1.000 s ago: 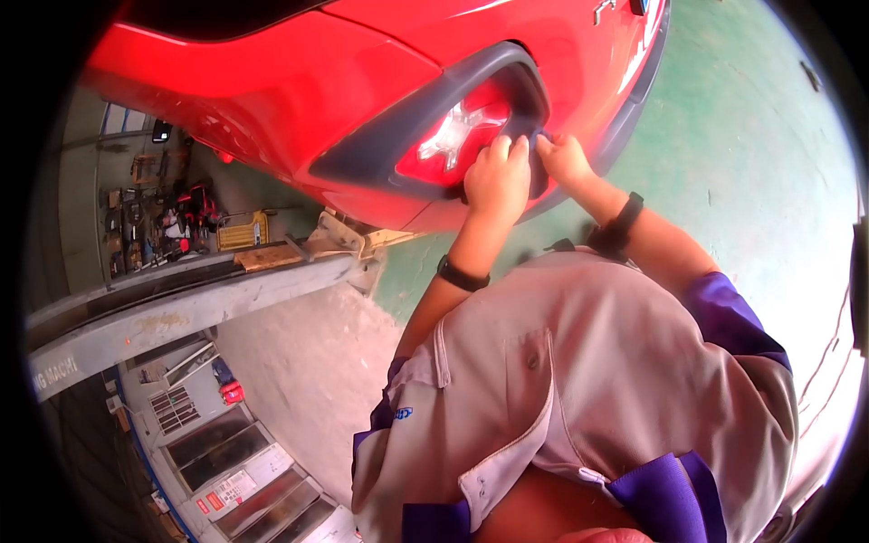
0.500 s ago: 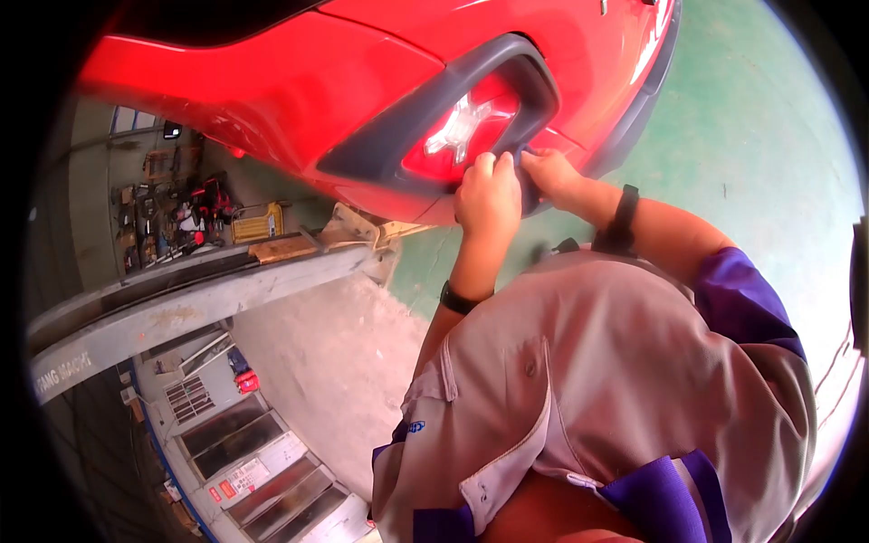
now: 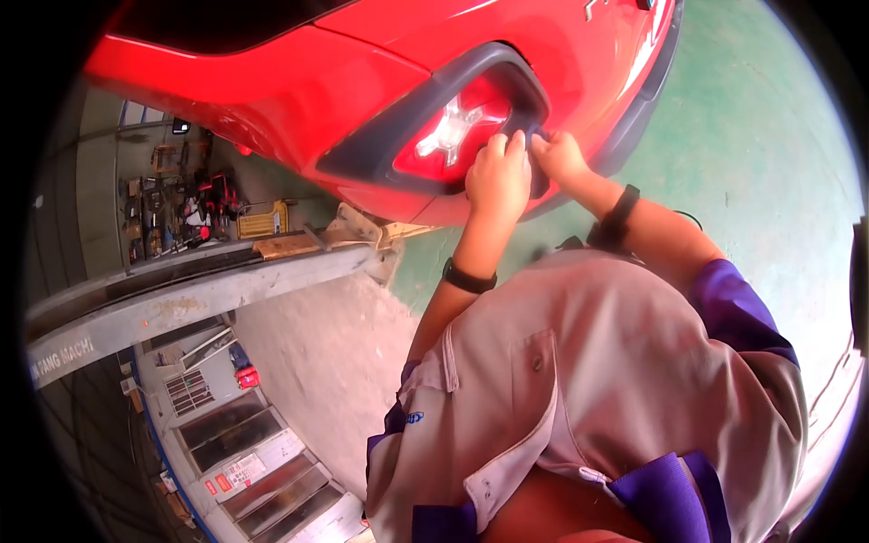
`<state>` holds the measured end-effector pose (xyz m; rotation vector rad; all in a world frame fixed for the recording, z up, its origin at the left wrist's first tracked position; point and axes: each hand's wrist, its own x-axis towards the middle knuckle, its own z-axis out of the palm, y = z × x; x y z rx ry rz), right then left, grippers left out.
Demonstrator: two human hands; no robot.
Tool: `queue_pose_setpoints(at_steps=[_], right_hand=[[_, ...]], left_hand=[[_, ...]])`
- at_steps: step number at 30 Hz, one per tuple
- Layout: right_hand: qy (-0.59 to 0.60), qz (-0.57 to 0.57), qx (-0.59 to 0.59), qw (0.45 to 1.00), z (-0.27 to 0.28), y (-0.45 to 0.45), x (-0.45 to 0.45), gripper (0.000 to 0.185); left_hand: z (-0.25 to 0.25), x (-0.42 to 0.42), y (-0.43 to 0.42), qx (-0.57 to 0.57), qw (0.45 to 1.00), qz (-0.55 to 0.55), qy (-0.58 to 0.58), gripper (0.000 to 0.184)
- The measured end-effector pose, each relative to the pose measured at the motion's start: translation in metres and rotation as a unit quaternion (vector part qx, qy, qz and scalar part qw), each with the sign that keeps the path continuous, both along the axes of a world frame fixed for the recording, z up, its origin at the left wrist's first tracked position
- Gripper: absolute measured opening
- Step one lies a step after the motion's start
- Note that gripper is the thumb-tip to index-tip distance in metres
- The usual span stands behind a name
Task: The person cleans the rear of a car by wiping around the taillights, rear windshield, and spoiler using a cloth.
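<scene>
A dark grey trim frame (image 3: 362,156) surrounds a red and clear light (image 3: 450,136) on the red car body (image 3: 299,81). At the frame's lower right corner, my left hand (image 3: 499,177) has its fingers closed on the dark trim, beside the light. Close to its right, my right hand (image 3: 561,159) pinches the same dark part with thumb and fingers. The fingertips of both hands nearly meet there. Whether a separate dark piece lies between them cannot be made out. Black bands circle both wrists.
A grey metal beam (image 3: 190,303) runs left below the car, with a yellow frame (image 3: 263,220) and cluttered tools (image 3: 199,213) beyond it. A grey cabinet (image 3: 272,457) stands at lower left. Green floor (image 3: 724,154) shows on the right.
Since half a second ago, both hands have moved up and right along the dark trim, back near where they were one second ago. The view has shifted slightly.
</scene>
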<state>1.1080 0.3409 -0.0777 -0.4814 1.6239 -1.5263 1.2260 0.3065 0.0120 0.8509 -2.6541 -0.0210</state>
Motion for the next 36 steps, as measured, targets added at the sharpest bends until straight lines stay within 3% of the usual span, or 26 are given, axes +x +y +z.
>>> queue_pose_setpoints(at_steps=[3, 7, 11, 15, 16, 19, 23, 28, 31, 36], right_hand=[[0.154, -0.001, 0.058, 0.986, 0.026, 0.011, -0.03, 0.024], [0.369, 0.016, 0.036, 0.929, 0.037, 0.02, -0.048, 0.026], [0.58, 0.037, -0.049, 0.813, 0.061, 0.02, -0.071, 0.024], [0.68, 0.024, -0.157, 0.716, 0.12, 0.01, -0.086, 0.031], [0.688, 0.006, -0.198, 0.698, 0.132, 0.005, -0.088, 0.032], [0.662, 0.007, -0.2, 0.722, 0.149, -0.002, -0.086, 0.031], [0.596, -0.008, -0.17, 0.785, 0.123, -0.001, -0.077, 0.033], [0.53, 0.013, -0.092, 0.843, 0.069, 0.007, -0.07, 0.029], [0.529, 0.02, -0.082, 0.844, 0.064, 0.011, -0.072, 0.03], [0.645, 0.009, -0.188, 0.74, 0.129, 0.004, -0.09, 0.035]], left_hand=[[0.0, -0.024, -0.003, 0.031, 0.999, -0.028, 0.004, 0.036], [-0.003, -0.033, 0.0, 0.049, 0.998, -0.046, 0.005, 0.035], [-0.001, -0.031, 0.001, 0.039, 0.996, -0.046, 0.064, 0.037], [0.024, -0.035, 0.0, 0.015, 0.987, -0.034, 0.154, 0.041], [0.035, -0.036, 0.001, 0.011, 0.984, -0.027, 0.176, 0.041], [0.053, -0.037, -0.006, -0.024, 0.977, -0.036, 0.208, 0.041], [0.042, -0.032, -0.01, -0.03, 0.988, -0.035, 0.15, 0.042], [0.022, -0.026, -0.006, 0.081, 0.995, -0.05, 0.04, 0.039], [0.015, -0.025, -0.006, 0.085, 0.993, -0.064, 0.058, 0.037], [0.048, -0.033, -0.004, 0.038, 0.988, -0.039, 0.147, 0.036]])
